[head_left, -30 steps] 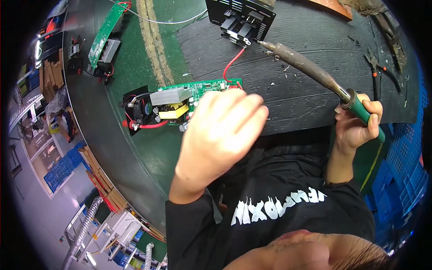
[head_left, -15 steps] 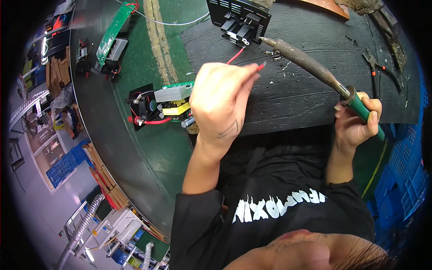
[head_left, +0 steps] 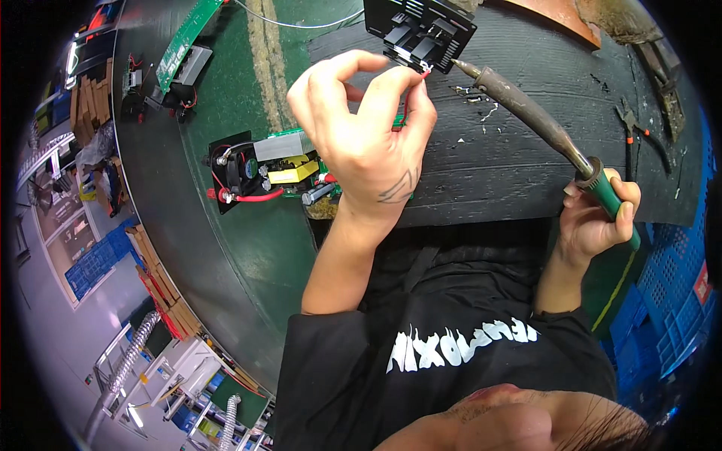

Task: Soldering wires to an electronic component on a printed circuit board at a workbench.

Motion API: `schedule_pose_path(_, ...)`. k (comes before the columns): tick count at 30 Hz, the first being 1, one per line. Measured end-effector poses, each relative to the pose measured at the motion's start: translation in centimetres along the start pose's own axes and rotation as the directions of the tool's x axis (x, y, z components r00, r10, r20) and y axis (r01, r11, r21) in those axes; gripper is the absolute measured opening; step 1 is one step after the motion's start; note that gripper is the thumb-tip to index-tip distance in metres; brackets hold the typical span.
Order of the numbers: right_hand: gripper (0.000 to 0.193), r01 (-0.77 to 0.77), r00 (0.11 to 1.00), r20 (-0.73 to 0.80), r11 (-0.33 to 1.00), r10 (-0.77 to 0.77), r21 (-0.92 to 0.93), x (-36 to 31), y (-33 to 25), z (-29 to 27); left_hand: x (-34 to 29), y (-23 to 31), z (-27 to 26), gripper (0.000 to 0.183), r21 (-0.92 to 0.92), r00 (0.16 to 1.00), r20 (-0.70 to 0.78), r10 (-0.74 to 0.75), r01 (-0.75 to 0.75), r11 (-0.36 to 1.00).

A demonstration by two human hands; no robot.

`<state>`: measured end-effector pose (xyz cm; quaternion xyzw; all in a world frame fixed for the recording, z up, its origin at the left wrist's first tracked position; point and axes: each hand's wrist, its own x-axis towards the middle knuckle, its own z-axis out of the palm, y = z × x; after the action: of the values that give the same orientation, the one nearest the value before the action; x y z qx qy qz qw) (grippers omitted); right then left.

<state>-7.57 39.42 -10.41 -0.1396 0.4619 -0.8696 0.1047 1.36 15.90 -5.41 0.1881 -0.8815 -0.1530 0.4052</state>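
My left hand [head_left: 368, 139] pinches a thin red wire [head_left: 426, 74] between thumb and forefinger, the other fingers curled loosely. The wire's end is at the terminals on the lower edge of a black vented metal panel [head_left: 457, 31], which carries black sockets. In my right hand [head_left: 594, 229] is a soldering iron [head_left: 530, 113], gripped by its green handle. Its tip points up and left, close to the panel's lower right corner; whether they touch I cannot tell. Left of my left wrist lies a circuit assembly [head_left: 282, 150] with a fan, a silver heatsink and a yellow transformer, partly hidden by that hand.
Cutting pliers [head_left: 635, 131] with orange-marked handles lie at the right of the black board [head_left: 496, 180]. Wire scraps [head_left: 481, 101] are scattered below the iron. A green circuit board [head_left: 184, 45] stands farther left, and a blue perforated crate [head_left: 673, 278] is at the right edge.
My left hand has moved up to the panel, bringing the red wire's end from over the black board to the terminals. The soldering iron stays near the panel's corner.
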Motion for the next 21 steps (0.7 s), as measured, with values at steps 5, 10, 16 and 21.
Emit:
schedule_pose_path(5,0.034,-0.010,1.000,0.006,1.000,0.010,-0.010,0.1,0.0,-0.1,0.3,-0.7,-0.1,0.017,0.054,0.995,0.049,0.084,-0.086,0.995)
schedule_pose_path(10,0.035,-0.017,0.998,0.057,0.999,0.019,-0.043,0.4,-0.1,0.4,0.2,-1.1,0.5,0.018,-0.031,0.995,0.041,0.096,-0.094,0.995)
schedule_pose_path(16,0.033,-0.038,0.995,0.093,0.996,0.046,-0.079,0.6,-0.2,0.8,0.0,-1.2,1.0,0.018,-0.063,0.995,0.006,0.103,-0.102,0.993)
schedule_pose_path(21,0.034,-0.048,0.994,0.092,0.993,0.059,-0.112,0.6,-0.2,1.0,-0.1,-1.2,1.1,0.019,-0.058,0.995,-0.001,0.103,-0.103,0.993)
